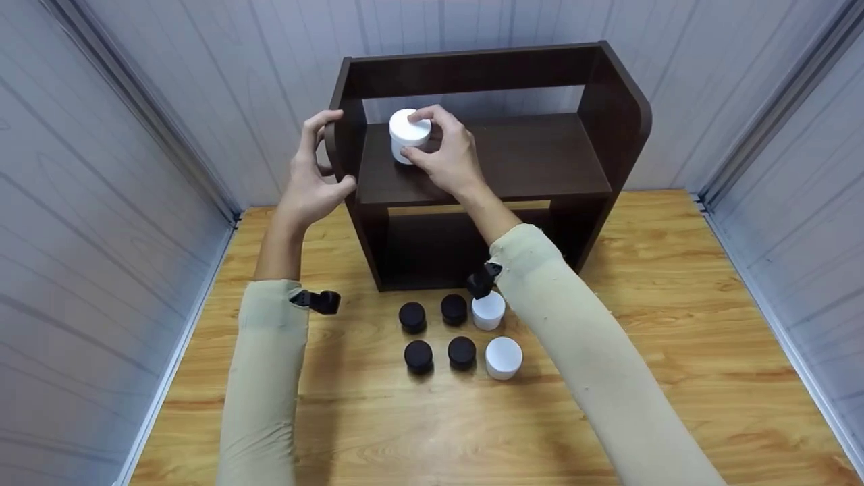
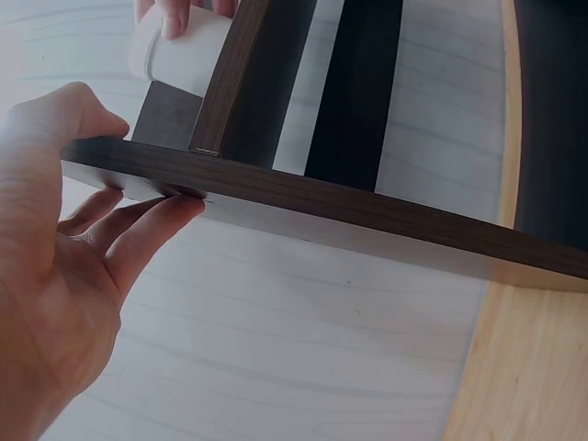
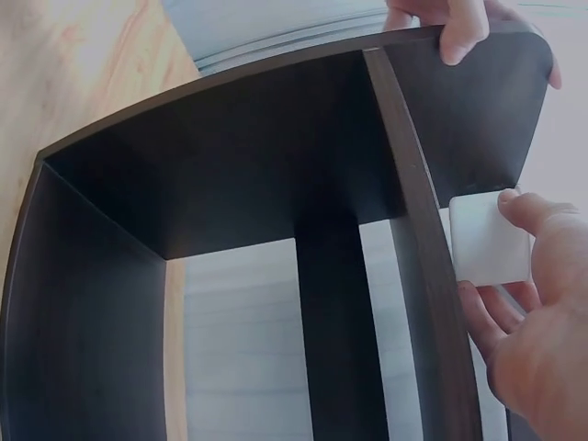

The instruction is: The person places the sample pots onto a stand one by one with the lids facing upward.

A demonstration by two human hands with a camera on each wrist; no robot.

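Currently, my right hand (image 1: 449, 156) grips the upright white jar (image 1: 408, 135) on the shelf (image 1: 540, 158), while my left hand (image 1: 312, 181) clasps the shelf's left side panel (image 1: 351, 128).

Long beige sleeves (image 1: 263, 378) are worn on both forearms — a small black wrist camera (image 1: 317, 301) is strapped at each cuff; hands are left bare.

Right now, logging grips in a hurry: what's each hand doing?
Left hand: grips the shelf's side panel.
Right hand: holds the white jar.
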